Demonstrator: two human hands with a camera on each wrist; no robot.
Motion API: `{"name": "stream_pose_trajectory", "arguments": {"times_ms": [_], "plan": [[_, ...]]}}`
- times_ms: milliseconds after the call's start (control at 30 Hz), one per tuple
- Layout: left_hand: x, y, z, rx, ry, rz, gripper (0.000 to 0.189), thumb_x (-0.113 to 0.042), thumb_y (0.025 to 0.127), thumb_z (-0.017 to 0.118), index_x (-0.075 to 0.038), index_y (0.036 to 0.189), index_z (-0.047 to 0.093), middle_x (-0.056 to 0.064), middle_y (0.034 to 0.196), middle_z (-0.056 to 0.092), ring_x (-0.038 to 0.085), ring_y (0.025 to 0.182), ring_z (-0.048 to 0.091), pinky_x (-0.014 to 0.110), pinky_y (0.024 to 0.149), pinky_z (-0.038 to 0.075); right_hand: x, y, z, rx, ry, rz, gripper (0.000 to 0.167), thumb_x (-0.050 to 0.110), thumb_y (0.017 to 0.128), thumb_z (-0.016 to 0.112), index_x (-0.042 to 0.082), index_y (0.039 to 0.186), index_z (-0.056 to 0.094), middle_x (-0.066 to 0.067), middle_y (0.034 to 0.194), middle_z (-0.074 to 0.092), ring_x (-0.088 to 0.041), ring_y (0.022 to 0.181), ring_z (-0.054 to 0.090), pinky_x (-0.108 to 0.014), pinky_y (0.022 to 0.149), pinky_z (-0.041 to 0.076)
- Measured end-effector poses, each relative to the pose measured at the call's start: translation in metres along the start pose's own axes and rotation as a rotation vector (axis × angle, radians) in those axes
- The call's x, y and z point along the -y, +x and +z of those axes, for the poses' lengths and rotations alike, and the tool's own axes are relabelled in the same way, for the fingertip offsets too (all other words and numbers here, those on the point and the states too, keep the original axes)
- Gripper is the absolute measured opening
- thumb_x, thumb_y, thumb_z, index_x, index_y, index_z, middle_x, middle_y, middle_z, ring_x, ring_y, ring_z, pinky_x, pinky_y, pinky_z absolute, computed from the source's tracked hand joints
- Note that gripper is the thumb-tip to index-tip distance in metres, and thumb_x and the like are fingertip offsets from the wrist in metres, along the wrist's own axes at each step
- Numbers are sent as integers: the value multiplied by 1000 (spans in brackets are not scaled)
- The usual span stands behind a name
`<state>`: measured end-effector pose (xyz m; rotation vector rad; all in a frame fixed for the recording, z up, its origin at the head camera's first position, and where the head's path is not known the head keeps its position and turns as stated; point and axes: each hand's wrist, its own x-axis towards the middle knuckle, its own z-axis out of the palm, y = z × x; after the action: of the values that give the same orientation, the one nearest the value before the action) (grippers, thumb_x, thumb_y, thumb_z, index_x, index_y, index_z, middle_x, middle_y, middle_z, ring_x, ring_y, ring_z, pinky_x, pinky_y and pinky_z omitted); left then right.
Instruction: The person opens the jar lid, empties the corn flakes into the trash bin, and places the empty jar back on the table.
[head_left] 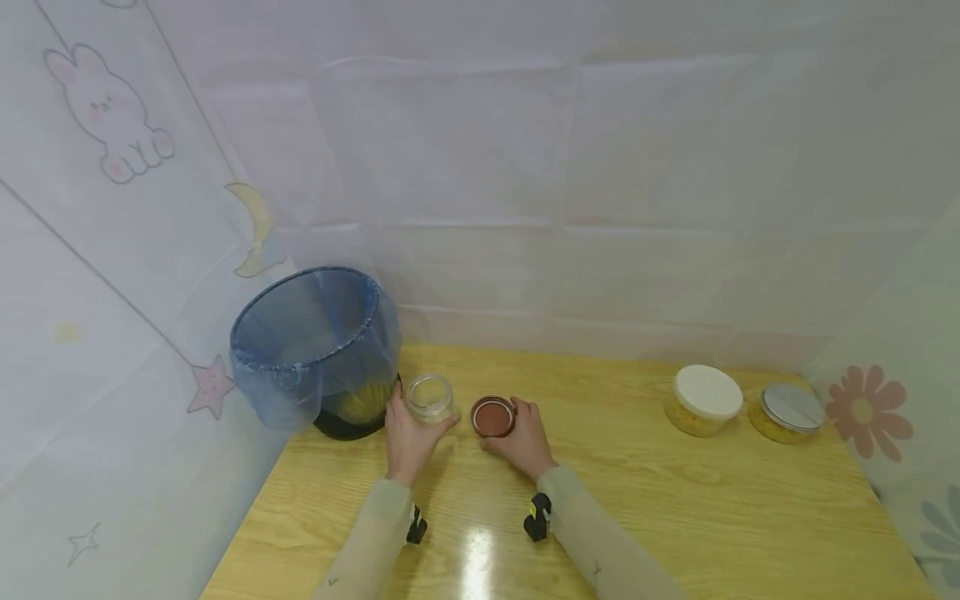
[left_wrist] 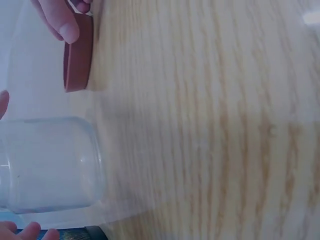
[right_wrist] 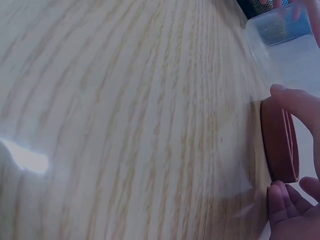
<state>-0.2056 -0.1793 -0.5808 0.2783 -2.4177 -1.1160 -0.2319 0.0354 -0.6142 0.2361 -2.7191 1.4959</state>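
A clear glass jar [head_left: 431, 397], without a lid, stands upright on the wooden table. My left hand [head_left: 409, 440] is spread around it, thumb on the right side and fingers on the left. In the left wrist view, small gaps show between those fingers [left_wrist: 31, 231] and the jar wall [left_wrist: 55, 165]. Just to the right, a reddish-brown jar lid [head_left: 492, 417] lies on the table with its hollow side up. My right hand [head_left: 525, 442] holds this lid by its rim, as the right wrist view shows, with thumb and fingers at opposite edges.
A dark mesh bin [head_left: 351, 427] lined with a blue bag [head_left: 315, 321] stands at the left, close beside my left hand. Far right on the table [head_left: 600, 467] are a white-lidded tub [head_left: 707, 392] and a silver-lidded one [head_left: 792, 407]. A cloth-covered wall [head_left: 480, 183] rises behind.
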Motion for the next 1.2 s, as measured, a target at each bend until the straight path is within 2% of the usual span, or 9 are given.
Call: {"name": "stream_pose_trajectory", "arguments": {"times_ms": [100,267,533,733,867,1033,1200], "plan": [[-4,-2,-2,-33,32,51,126,-51,63,96,-3,157,27,25,143,44,43,130,43,57,107,37,1,-1,-2,8,30,4,103,30,70,95,-5,150,40,-21,130,48,-35,113,57,-52,96,50],[-18,-6,-9,-65,20,136,116,-47,66,96,-3,154,35,22,145,43,40,133,41,56,109,35,11,-7,-10,2,88,3,102,27,71,95,-6,150,39,-23,131,47,-36,115,55,-52,97,49],[-42,-9,-14,-127,-46,336,93,-41,73,93,-2,145,48,18,140,50,38,129,44,58,107,32,21,-13,-26,-32,102,16,93,33,77,91,2,150,43,-18,131,50,-35,114,53,-50,91,50],[-60,-13,-16,-109,-127,440,71,-29,77,91,-4,135,58,17,134,56,35,126,46,57,107,30,21,-12,-43,-87,153,-29,89,37,80,89,3,149,45,-18,134,53,-39,118,51,-54,94,47],[-72,-19,-17,-90,-176,499,58,-21,80,89,-4,128,63,16,129,59,35,124,49,56,105,33,24,-15,-58,-122,193,-54,81,34,83,87,4,148,47,-17,132,54,-40,119,50,-56,98,44],[-81,-30,-18,-76,-195,543,48,-16,81,87,-2,122,66,10,122,63,32,115,54,54,98,39,30,-23,-79,-149,223,-51,71,36,86,84,10,144,52,-10,130,56,-30,118,50,-55,101,42],[-83,-43,-18,-26,-203,565,38,-17,84,85,-6,117,69,5,116,66,27,110,58,48,94,45,35,-31,-98,-186,250,-39,68,43,88,80,13,143,53,-7,131,56,-25,119,49,-54,102,40]]}}
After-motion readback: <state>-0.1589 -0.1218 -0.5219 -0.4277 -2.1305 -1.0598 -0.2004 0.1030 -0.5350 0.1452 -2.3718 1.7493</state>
